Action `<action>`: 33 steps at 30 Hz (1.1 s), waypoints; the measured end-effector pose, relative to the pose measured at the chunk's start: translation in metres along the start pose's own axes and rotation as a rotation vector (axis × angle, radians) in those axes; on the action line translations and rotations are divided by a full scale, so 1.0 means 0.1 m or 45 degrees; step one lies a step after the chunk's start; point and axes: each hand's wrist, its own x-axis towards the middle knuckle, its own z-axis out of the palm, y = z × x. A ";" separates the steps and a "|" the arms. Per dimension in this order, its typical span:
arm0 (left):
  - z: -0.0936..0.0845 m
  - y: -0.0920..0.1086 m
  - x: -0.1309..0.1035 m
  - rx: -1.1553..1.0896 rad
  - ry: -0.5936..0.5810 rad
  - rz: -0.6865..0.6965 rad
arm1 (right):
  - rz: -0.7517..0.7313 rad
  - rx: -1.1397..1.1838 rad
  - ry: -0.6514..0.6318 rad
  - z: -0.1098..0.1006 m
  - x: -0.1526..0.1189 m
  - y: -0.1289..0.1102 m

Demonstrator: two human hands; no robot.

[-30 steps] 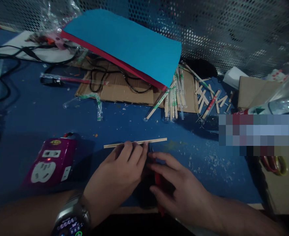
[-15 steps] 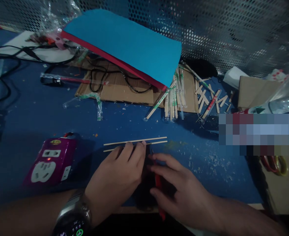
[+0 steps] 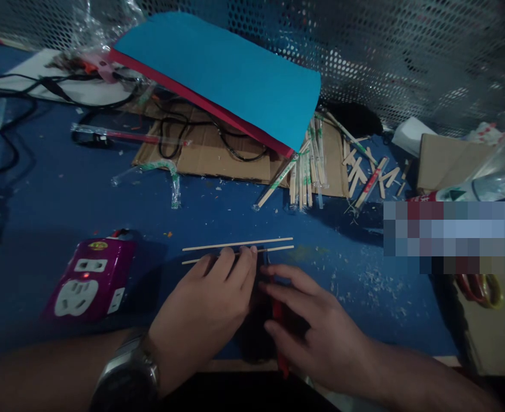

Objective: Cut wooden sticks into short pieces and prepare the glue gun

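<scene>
Two thin wooden sticks lie nearly parallel on the blue table. My left hand (image 3: 212,303), with a watch at its wrist, presses its fingertips on the nearer stick (image 3: 280,248). The farther stick (image 3: 237,244) lies just beyond those fingers. To the right, my right hand (image 3: 316,320) has its fingers bent round a red-handled tool (image 3: 279,320). The tool's thin metal tip is at the nearer stick, right of my left fingertips. My left thumb is hidden.
A purple power strip (image 3: 91,280) sits at the left. Behind are a blue sheet (image 3: 227,74), cardboard (image 3: 222,163), wrapped chopsticks (image 3: 302,177) and short stick pieces (image 3: 381,177). Shavings (image 3: 381,286) are scattered right of my hands on the blue table (image 3: 127,212).
The tool's tip has moved slightly up, onto the nearer stick. Both hands are otherwise in nearly the same place, and the watch face has gone dark.
</scene>
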 end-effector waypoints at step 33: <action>0.06 0.23 -0.18 0.048 -0.069 -0.014 | -0.101 -0.187 0.048 -0.01 -0.07 0.00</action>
